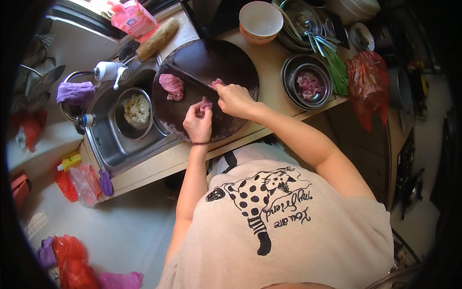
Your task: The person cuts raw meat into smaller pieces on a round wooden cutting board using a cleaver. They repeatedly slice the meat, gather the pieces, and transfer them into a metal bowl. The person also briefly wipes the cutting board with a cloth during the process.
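Note:
My left hand [198, 123] pinches a small piece of raw meat [205, 103] over the dark round cutting board [231, 59]. My right hand [236, 101] is closed around the handle end of a knife [193, 78], whose long blade points to the upper left across the board. A bit of pink meat [217, 83] shows by the right fingers. Left of the blade lies a larger lump of raw meat [171, 86]. To the right of the board, cut meat [308, 86] sits in a metal bowl [327, 88] stacked in another.
At left is a steel sink [108, 153] with cauliflower [137, 109] in a metal bowl [119, 124], beneath a faucet [108, 71]. A loofah [157, 39], stacked bowls [261, 20], green leaves [335, 70] and a red plastic bag [367, 85] surround the board.

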Motion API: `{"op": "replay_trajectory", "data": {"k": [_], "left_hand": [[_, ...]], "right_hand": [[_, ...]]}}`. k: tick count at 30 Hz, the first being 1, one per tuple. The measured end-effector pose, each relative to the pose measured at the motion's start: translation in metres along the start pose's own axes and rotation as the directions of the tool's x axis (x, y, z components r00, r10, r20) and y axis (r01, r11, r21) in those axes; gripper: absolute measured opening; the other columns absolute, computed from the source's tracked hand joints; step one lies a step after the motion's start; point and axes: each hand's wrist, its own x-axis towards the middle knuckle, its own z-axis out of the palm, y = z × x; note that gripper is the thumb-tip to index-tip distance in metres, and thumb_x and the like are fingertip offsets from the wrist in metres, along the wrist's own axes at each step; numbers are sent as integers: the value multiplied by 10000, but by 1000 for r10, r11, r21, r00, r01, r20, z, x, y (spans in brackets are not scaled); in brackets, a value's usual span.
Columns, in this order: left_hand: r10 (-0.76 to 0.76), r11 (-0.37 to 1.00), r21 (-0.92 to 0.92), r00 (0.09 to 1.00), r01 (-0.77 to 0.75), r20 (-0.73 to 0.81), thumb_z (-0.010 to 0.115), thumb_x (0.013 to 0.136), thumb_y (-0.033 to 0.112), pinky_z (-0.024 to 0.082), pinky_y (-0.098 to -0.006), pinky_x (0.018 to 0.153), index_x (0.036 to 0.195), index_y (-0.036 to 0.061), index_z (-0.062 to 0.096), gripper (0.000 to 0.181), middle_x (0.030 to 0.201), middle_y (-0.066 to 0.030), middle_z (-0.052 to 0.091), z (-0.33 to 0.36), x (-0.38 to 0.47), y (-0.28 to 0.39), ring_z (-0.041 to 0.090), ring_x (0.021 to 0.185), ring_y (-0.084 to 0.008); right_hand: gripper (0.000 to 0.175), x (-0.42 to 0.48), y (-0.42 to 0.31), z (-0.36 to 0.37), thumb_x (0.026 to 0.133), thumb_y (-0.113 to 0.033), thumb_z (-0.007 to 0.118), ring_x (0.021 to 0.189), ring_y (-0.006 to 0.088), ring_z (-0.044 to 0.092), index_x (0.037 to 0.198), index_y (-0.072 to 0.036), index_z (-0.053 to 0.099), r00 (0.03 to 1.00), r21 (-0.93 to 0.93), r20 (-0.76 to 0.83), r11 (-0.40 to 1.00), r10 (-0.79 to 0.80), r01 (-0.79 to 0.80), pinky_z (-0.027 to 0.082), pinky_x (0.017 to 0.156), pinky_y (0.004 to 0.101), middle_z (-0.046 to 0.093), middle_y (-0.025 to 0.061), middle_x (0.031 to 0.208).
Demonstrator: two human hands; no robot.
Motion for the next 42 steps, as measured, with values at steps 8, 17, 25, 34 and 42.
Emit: {"op": "replay_trajectory", "data": {"k": [8,17,25,34,42], "left_hand": [[318,937,176,946,-302,-68,665,694,95,457,-346,533,748,36,549,141,663,-104,571,28,0,7,584,560,-253],[332,925,197,943,-324,-8,622,658,24,442,-359,527,714,21,515,120,655,-115,529,24,2,7,568,564,-267],[405,879,277,914,-389,-2,628,680,42,442,-347,521,724,10,536,107,647,-118,538,23,4,4,558,545,-252],[315,932,189,949,-309,-3,624,706,62,446,-373,535,727,4,540,105,650,-131,545,24,5,5,560,561,-295],[246,953,174,968,-250,41,633,720,81,467,-330,559,764,-3,577,110,651,-143,588,18,6,-4,594,567,-231]], "right_hand": [[163,-52,-13,-8,720,-72,558,601,393,585,830,-7,457,996,-6,21,996,90,-90,458,549,489,578,203,604],[192,-108,-10,-23,723,-34,547,627,410,577,872,14,436,965,29,168,977,203,-211,445,566,497,571,215,613],[194,-62,-11,2,714,-37,565,644,405,597,863,16,453,983,20,69,985,167,-169,472,582,486,597,217,654],[203,-104,-7,-22,724,-54,552,700,403,599,896,11,466,915,9,276,951,294,-309,465,622,496,604,222,715],[150,-3,-11,16,720,-89,552,674,371,627,833,9,550,992,19,31,992,124,-125,496,577,460,620,220,704]]}}
